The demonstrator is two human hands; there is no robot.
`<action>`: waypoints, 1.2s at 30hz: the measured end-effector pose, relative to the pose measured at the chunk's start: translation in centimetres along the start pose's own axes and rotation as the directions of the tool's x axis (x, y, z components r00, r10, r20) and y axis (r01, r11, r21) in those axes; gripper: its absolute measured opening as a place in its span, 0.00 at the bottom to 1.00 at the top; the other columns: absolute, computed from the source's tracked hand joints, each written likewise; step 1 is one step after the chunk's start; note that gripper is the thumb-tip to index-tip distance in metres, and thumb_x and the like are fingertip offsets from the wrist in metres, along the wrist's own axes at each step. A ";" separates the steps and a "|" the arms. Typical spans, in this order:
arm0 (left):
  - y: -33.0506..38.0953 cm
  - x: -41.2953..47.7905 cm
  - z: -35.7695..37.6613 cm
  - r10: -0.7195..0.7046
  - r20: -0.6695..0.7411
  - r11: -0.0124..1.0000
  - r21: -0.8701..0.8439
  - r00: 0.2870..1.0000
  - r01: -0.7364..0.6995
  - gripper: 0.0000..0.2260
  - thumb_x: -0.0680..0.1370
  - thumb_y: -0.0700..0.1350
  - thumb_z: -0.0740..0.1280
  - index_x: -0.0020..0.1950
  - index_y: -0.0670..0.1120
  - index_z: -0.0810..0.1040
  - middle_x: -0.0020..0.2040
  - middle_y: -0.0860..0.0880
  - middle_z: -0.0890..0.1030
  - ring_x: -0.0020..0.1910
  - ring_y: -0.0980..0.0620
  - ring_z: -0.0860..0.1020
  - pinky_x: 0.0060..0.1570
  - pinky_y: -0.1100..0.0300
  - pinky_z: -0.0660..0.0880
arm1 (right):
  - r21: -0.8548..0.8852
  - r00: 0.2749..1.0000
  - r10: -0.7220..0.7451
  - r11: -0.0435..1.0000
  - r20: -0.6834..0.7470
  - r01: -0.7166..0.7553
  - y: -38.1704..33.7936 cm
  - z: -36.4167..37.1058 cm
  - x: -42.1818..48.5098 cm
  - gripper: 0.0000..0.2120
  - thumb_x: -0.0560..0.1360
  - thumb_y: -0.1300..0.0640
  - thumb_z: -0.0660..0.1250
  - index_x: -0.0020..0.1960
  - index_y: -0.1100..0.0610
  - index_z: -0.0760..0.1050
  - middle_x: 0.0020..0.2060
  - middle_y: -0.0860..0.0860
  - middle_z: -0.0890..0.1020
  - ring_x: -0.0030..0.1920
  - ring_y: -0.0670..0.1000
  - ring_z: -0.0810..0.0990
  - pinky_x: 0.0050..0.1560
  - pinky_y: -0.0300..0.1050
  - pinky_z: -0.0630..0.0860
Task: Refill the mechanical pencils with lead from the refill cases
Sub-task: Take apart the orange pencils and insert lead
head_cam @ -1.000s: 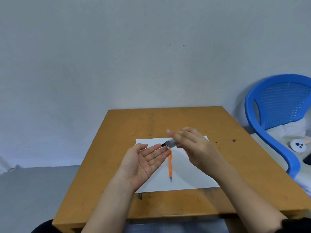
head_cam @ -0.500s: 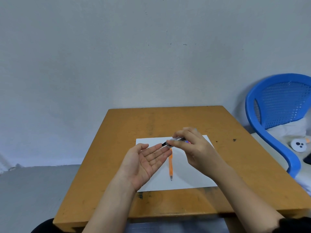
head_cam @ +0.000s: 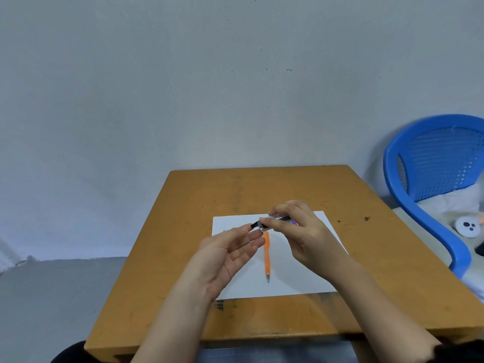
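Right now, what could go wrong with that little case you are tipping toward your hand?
1. The refill case, pinched in the right hand, points its black end at the open left hand. Any leads that slide out fast might miss the palm, then snap or get lost on the table.
2. The orange pencil lies loose on the paper, just below both hands. A bump could send it rolling away.

One pencil (head_cam: 267, 255), one case (head_cam: 275, 221) (one sheet (head_cam: 293, 271))
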State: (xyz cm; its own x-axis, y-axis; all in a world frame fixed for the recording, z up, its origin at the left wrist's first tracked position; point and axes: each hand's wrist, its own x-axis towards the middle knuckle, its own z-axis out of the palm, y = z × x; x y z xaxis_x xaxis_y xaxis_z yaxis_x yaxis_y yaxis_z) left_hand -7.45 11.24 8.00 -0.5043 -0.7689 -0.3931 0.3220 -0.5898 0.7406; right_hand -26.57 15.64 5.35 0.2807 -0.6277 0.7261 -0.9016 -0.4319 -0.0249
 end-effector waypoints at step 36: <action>-3.7 3.0 -7.5 0.786 0.162 0.166 0.874 0.597 -0.456 0.06 0.71 0.45 0.75 0.44 0.54 0.82 0.46 0.65 0.77 0.50 0.60 0.78 0.44 0.64 0.77 | 0.249 0.961 0.210 0.955 -0.181 -0.162 -0.8 1.4 -0.1 0.20 0.77 0.68 0.59 0.66 0.56 0.72 0.52 0.55 0.76 0.52 0.49 0.78 0.53 0.35 0.77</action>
State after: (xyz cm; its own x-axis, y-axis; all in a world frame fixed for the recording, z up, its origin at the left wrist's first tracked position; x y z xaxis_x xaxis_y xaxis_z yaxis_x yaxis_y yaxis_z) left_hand -4.11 9.23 -0.02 -0.1781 -0.8824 0.4356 -0.4168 0.4686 0.7789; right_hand -25.38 15.14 4.38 0.0205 -0.5766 0.8168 -0.8245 -0.4718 -0.3123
